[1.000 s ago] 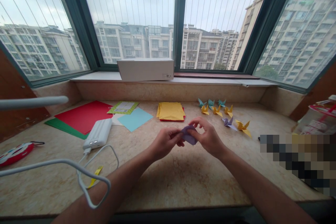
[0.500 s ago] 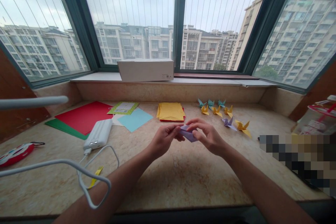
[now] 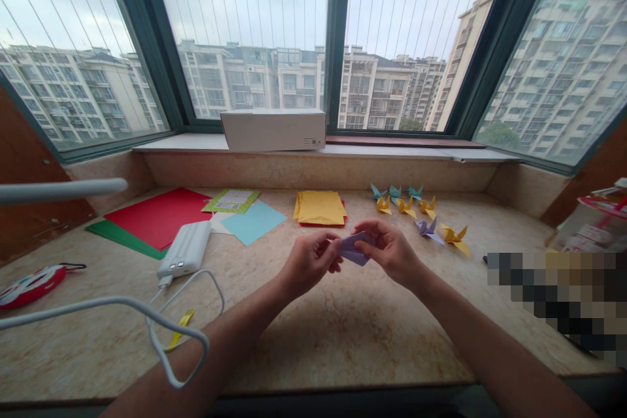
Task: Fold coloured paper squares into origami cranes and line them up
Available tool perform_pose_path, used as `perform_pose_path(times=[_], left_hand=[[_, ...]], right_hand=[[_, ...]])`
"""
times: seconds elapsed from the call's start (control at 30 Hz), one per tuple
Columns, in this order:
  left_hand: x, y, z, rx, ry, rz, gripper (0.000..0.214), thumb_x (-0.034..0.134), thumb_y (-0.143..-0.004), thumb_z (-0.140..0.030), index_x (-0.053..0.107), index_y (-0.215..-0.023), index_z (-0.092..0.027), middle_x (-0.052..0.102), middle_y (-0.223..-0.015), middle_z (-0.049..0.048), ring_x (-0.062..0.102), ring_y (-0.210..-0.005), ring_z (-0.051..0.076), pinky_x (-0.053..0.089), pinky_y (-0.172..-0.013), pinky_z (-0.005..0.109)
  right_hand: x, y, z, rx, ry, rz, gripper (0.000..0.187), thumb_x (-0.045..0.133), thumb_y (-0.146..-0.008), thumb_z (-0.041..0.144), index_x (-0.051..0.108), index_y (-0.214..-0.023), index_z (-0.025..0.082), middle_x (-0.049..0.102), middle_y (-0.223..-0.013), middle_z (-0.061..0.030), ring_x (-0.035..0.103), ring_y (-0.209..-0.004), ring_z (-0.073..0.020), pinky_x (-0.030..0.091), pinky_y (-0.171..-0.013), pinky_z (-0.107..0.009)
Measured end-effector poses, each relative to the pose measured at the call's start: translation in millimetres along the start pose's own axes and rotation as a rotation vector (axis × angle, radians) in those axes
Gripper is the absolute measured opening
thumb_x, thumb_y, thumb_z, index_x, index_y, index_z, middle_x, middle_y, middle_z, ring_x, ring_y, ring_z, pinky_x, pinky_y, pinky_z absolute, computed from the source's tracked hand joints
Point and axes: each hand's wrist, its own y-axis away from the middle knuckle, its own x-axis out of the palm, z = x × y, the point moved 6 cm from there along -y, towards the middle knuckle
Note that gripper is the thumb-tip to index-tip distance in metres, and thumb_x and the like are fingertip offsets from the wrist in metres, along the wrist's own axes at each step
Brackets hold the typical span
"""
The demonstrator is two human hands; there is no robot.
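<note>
A small folded piece of purple paper is held above the marble counter between both hands. My left hand pinches its left end with closed fingers. My right hand grips its right side, fingers curled over the top. Behind them lie several finished paper cranes in teal, yellow and purple, and a stack of yellow paper over a red sheet.
Red, green and light blue sheets lie at the left, with a white power bank and its looping white cable. A white box stands on the window sill. A red and white object sits far left; a clear container far right.
The purple paper has been turned and flattened between the fingers; my right hand's fingers have closed lower over it. Both hands stay at the same spot above the counter.
</note>
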Motion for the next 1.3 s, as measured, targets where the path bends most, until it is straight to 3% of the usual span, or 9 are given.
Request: perform_pose_path(times=[0.17,0.27,0.37,0.5,0.7,0.83,0.93,1.03,1.3], left_hand=[[11.0,2,7,-0.05,-0.028,0.138,0.045,0.048,-0.094,-0.052,0.062,-0.077,-0.012,0.061,-0.054,0.0012,0.059,-0.042,0.01,0.042,-0.039,0.017],[4.7,0,7,-0.026,-0.039,0.033,0.048,0.046,-0.094,-0.053,0.059,-0.07,-0.013,0.06,-0.052,0.0008,0.056,-0.04,0.009,0.039,-0.037,0.017],[-2.9,0,4,0.008,-0.028,-0.094,0.048,0.046,-0.094,-0.052,0.059,-0.069,-0.014,0.059,-0.052,0.0006,0.055,-0.04,0.01,0.04,-0.039,0.018],[2.4,2,0,0.05,0.016,-0.097,0.044,0.046,-0.095,-0.051,0.063,-0.08,-0.013,0.065,-0.063,0.0033,0.061,-0.047,0.012,0.046,-0.043,0.02],[25.3,8,5,-0.008,0.001,0.06,0.038,0.048,-0.094,-0.049,0.06,-0.104,-0.013,0.072,-0.089,0.0107,0.068,-0.056,0.014,0.053,-0.05,0.024],[28.0,9,10,-0.078,0.065,0.051,0.043,0.052,-0.092,-0.049,0.05,-0.119,-0.016,0.072,-0.084,0.0077,0.068,-0.053,0.015,0.053,-0.048,0.024],[27.8,7,10,-0.115,0.171,0.036,0.041,0.055,-0.09,-0.051,0.055,-0.107,-0.013,0.069,-0.077,0.0057,0.066,-0.051,0.015,0.05,-0.045,0.024],[27.5,5,7,-0.121,0.275,0.041,0.04,0.059,-0.088,-0.05,0.059,-0.092,-0.01,0.068,-0.078,0.0077,0.068,-0.058,0.016,0.052,-0.05,0.025],[23.8,4,-1,-0.13,0.545,0.015,0.037,0.069,-0.083,-0.043,0.063,-0.1,-0.011,0.069,-0.089,0.0094,0.069,-0.08,0.02,0.056,-0.075,0.034]], right_hand=[[4,2,9,-0.1,0.223,0.031,0.027,0.068,-0.085,0.031,0.064,-0.11,0.023,0.069,-0.104,-0.0069,0.066,-0.096,-0.0216,0.053,-0.085,-0.038],[-3,3,24,-0.255,0.427,-0.112,0.025,0.064,-0.088,0.034,0.065,-0.111,0.023,0.065,-0.117,-0.0092,0.059,-0.111,-0.025,0.046,-0.096,-0.042],[-6,3,30,-0.301,0.531,-0.217,0.034,0.068,-0.085,0.04,0.065,-0.113,0.023,0.064,-0.112,-0.0096,0.06,-0.1,-0.0247,0.048,-0.088,-0.041],[-4,2,21,-0.199,0.514,-0.235,0.041,0.072,-0.08,0.045,0.064,-0.113,0.021,0.067,-0.094,-0.0068,0.059,-0.08,-0.0217,0.048,-0.074,-0.037],[-4,5,20,-0.164,0.462,-0.338,0.021,0.073,-0.08,0.036,0.065,-0.092,0.021,0.065,-0.077,-0.0015,0.058,-0.072,-0.0187,0.043,-0.071,-0.033],[7,8,26,-0.278,0.453,-0.276,0.007,0.069,-0.083,0.026,0.063,-0.081,0.022,0.063,-0.077,-0.0008,0.057,-0.072,-0.0175,0.045,-0.07,-0.032],[13,12,30,-0.368,0.452,-0.229,0.003,0.065,-0.085,0.021,0.067,-0.084,0.023,0.063,-0.084,-0.003,0.059,-0.078,-0.0185,0.049,-0.072,-0.033],[15,14,31,-0.428,0.54,-0.184,0.016,0.062,-0.087,0.017,0.072,-0.093,0.027,0.063,-0.094,-0.0054,0.06,-0.091,-0.0216,0.05,-0.08,-0.037],[22,16,34,-0.485,0.761,-0.069,0.043,0.058,-0.084,0.01,0.07,-0.117,0.035,0.044,-0.142,-0.0058,0.046,-0.125,-0.0302,0.04,-0.101,-0.052]])
